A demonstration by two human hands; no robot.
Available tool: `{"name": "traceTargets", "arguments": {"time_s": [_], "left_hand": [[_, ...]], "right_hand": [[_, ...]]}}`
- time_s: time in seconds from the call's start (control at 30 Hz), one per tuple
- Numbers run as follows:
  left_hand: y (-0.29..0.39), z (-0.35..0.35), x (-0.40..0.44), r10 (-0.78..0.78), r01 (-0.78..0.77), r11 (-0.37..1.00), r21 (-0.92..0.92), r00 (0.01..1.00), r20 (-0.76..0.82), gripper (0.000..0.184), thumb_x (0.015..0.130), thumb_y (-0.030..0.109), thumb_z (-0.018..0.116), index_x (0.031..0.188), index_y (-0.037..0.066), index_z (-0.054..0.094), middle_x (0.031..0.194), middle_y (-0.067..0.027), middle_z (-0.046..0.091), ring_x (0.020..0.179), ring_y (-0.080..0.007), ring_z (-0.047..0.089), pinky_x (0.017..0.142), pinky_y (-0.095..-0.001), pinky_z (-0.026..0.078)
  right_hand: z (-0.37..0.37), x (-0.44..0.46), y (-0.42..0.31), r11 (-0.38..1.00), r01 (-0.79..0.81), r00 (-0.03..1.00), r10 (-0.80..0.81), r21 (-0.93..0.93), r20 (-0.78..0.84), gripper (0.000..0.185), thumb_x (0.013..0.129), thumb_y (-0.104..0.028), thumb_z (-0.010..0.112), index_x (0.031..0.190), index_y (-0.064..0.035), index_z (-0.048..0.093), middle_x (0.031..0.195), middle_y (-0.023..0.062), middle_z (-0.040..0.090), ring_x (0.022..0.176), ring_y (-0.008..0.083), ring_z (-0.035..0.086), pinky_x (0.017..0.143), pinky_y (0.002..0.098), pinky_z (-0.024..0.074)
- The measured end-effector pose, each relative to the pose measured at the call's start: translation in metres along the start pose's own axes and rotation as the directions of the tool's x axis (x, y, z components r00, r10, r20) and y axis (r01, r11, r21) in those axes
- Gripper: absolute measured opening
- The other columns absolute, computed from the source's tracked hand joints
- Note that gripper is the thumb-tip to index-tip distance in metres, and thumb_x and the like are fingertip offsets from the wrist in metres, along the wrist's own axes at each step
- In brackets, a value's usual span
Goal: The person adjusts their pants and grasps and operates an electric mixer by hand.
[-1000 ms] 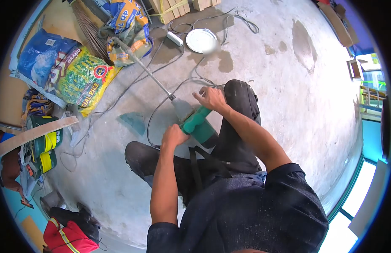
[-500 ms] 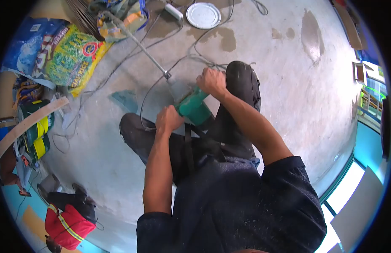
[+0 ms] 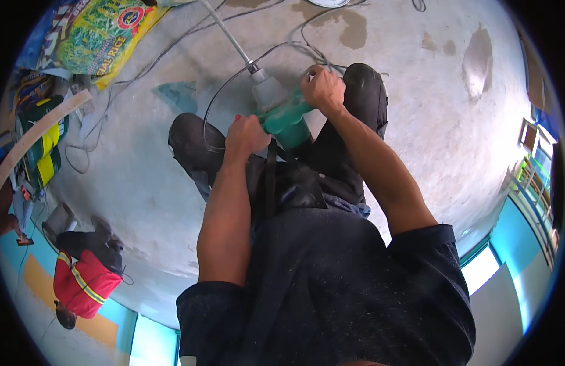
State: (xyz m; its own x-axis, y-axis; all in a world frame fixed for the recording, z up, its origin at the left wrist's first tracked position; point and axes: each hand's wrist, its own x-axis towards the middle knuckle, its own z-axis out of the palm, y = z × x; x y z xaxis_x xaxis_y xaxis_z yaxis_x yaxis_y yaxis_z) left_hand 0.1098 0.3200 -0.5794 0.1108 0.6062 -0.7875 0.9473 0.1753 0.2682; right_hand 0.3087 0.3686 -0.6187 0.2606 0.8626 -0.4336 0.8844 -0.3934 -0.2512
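A green power mixer [image 3: 288, 116] lies between my bent knees, its grey neck pointing up and its metal shaft [image 3: 227, 33] running to the upper left. My left hand [image 3: 247, 136] is closed round the handle on the mixer's left side, with a small red part showing by the fingers. On the other side, my right hand [image 3: 323, 89] is wrapped round the right handle. A dark cable [image 3: 212, 100] loops from near my left knee past the shaft. The far end of the shaft is out of view.
A yellow rice sack [image 3: 105, 39] lies at the upper left. Green and yellow containers [image 3: 46, 143] stand below it, beside a curved wooden strip [image 3: 41, 131]. A person in a red jacket [image 3: 87, 282] is at the lower left. Part of a white lid [image 3: 328, 2] shows at the top.
The view has shifted, so the floor items appear higher. My right hand, reaching with looser fingers earlier, has closed on the right handle. The mixer's body now sits more upright between my knees.
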Motion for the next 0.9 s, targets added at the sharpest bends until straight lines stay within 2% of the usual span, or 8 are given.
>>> {"name": "traceTargets", "arguments": {"time_s": [0.17, 0.23, 0.33, 0.37, 0.47, 0.57, 0.67, 0.9], "left_hand": [[-0.004, 0.005, 0.003, 0.005, -0.005, 1.0, -0.017, 1.0, 0.01, 0.03, 0.075, 0.027, 0.06, 0.088, 0.002, 0.07, 0.093, -0.0216, 0.067, 0.092, -0.0417, 0.063, 0.083, -0.0462, 0.051], [-0.005, 0.004, 0.005, 0.013, -0.011, 1.0, -0.028, 0.998, 0.063, 0.038, 0.076, 0.035, 0.061, 0.093, 0.001, 0.069, 0.096, -0.025, 0.066, 0.096, -0.0419, 0.063, 0.086, -0.0462, 0.051], [-0.009, 0.009, 0.012, 0.006, -0.006, 1.0, -0.008, 0.998, 0.07, 0.044, 0.077, 0.04, 0.062, 0.094, 0.0, 0.069, 0.098, -0.0261, 0.066, 0.097, -0.0416, 0.062, 0.086, -0.0462, 0.05], [-0.012, 0.014, 0.013, 0.0, 0.0, 1.0, 0.002, 0.998, 0.066, 0.044, 0.077, 0.041, 0.062, 0.094, 0.0, 0.069, 0.098, -0.0259, 0.066, 0.097, -0.0414, 0.063, 0.086, -0.0463, 0.051], [-0.011, 0.019, 0.011, 0.007, -0.005, 1.0, 0.023, 0.999, -0.05, 0.033, 0.075, 0.029, 0.061, 0.086, 0.0, 0.07, 0.093, -0.0225, 0.068, 0.091, -0.0397, 0.065, 0.083, -0.045, 0.052], [-0.003, 0.006, 0.004, -0.025, 0.025, 1.0, -0.007, 1.0, 0.012, 0.033, 0.075, 0.03, 0.063, 0.087, 0.0, 0.07, 0.093, -0.022, 0.068, 0.091, -0.0382, 0.065, 0.083, -0.0442, 0.052], [-0.004, 0.004, 0.007, -0.009, 0.008, 1.0, 0.027, 0.998, 0.06, 0.033, 0.074, 0.03, 0.064, 0.087, 0.001, 0.07, 0.094, -0.0216, 0.068, 0.091, -0.0375, 0.065, 0.082, -0.0442, 0.053], [-0.004, 0.006, 0.01, -0.006, 0.005, 1.0, 0.009, 0.997, 0.08, 0.033, 0.075, 0.031, 0.062, 0.087, 0.002, 0.07, 0.093, -0.0219, 0.068, 0.089, -0.0374, 0.066, 0.081, -0.0445, 0.053]], "right_hand": [[-0.006, -0.001, -0.001, 1.0, 0.002, 1.0, -0.002, 0.0, -0.003, 0.029, 0.078, -0.028, 0.058, 0.09, -0.0037, 0.068, 0.083, 0.0199, 0.068, 0.083, 0.0366, 0.067, 0.077, 0.0441, 0.0522], [-0.007, -0.002, -0.004, 1.0, -0.024, 1.0, 0.024, 0.004, 0.01, 0.028, 0.078, -0.027, 0.058, 0.089, -0.0035, 0.068, 0.083, 0.0201, 0.068, 0.082, 0.0365, 0.067, 0.076, 0.0437, 0.0522], [-0.006, 0.002, -0.002, 0.998, -0.068, 0.994, 0.069, -0.008, 0.082, 0.027, 0.079, -0.031, 0.059, 0.095, -0.0135, 0.07, 0.09, 0.0168, 0.069, 0.088, 0.0355, 0.066, 0.079, 0.0428, 0.0525], [-0.004, 0.002, -0.001, 0.999, -0.05, 0.998, 0.05, -0.006, 0.05, 0.026, 0.079, -0.029, 0.058, 0.093, -0.0111, 0.07, 0.087, 0.0182, 0.069, 0.086, 0.036, 0.066, 0.078, 0.043, 0.0523], [0.002, 0.002, 0.0, 1.0, -0.016, 1.0, 0.016, 0.0, -0.013, 0.026, 0.079, -0.027, 0.056, 0.089, -0.0068, 0.069, 0.083, 0.0208, 0.068, 0.082, 0.0368, 0.067, 0.077, 0.0436, 0.0518], [-0.007, -0.002, -0.003, 0.999, -0.037, 0.998, 0.036, 0.013, 0.044, 0.027, 0.08, -0.027, 0.054, 0.092, -0.0085, 0.069, 0.084, 0.0208, 0.068, 0.083, 0.0367, 0.067, 0.079, 0.044, 0.0514], [0.0, 0.003, 0.001, 0.998, -0.056, 0.997, 0.057, -0.01, 0.047, 0.026, 0.08, -0.03, 0.058, 0.093, -0.0114, 0.07, 0.089, 0.0163, 0.07, 0.086, 0.035, 0.067, 0.077, 0.0428, 0.0525], [0.002, 0.005, 0.002, 0.997, -0.069, 0.996, 0.07, -0.022, 0.05, 0.027, 0.08, -0.03, 0.057, 0.093, -0.0096, 0.069, 0.09, 0.0149, 0.07, 0.088, 0.034, 0.066, 0.078, 0.0426, 0.0518]]}}
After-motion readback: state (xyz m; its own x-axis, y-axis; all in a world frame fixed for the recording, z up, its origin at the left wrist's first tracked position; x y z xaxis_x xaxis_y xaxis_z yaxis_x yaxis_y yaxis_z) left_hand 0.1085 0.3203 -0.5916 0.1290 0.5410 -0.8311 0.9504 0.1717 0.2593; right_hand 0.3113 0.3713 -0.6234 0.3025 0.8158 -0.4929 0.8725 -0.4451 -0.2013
